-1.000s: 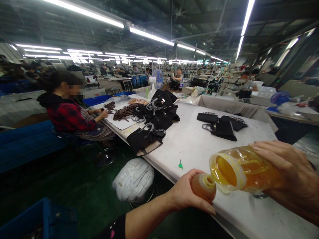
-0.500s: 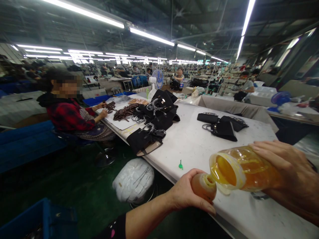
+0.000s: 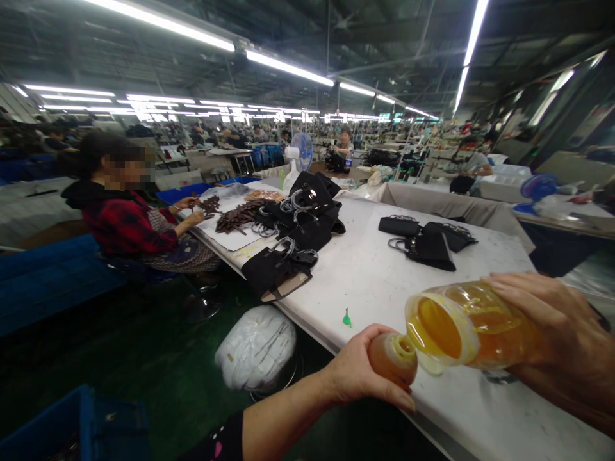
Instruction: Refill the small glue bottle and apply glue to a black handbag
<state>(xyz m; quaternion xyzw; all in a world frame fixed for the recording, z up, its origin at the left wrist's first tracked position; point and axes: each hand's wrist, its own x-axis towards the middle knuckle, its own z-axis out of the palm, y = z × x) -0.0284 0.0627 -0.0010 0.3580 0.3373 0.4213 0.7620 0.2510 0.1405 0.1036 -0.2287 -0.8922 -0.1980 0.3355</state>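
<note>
In the head view, the small bottle [image 3: 391, 362] is squat and cloudy orange-brown, with a yellow-smeared neck, and the big bottle [image 3: 500, 323] is clear plastic, wide-mouthed, its rim coated pale yellow and glossy amber liquid lying inside up to the lip. Both are held at the near edge of the white table [image 3: 365, 269], toward the lower right. The left hand [image 3: 358, 365] is curled round the small bottle, fingers on the far side and thumb along the near side; the right hand [image 3: 562, 326] is wrapped over the big bottle's rear part, opened only as wide as its body. The big bottle lies almost level, its long axis running left to right and its mouth facing left, tipped slightly down; the lip is right at the small bottle's opening, though whether they touch is hard to tell. The small bottle's neck points up and leans right toward that lip. The table's edge slants from lower right to upper left beneath the left hand, with green floor [image 3: 182, 365] beyond it. A green cap [image 3: 346, 318] sits near that edge, and bare tabletop stretches from there to a pile of black bags [image 3: 312, 221] at left and a few flatter bags [image 3: 430, 250] farther back at right.
</note>
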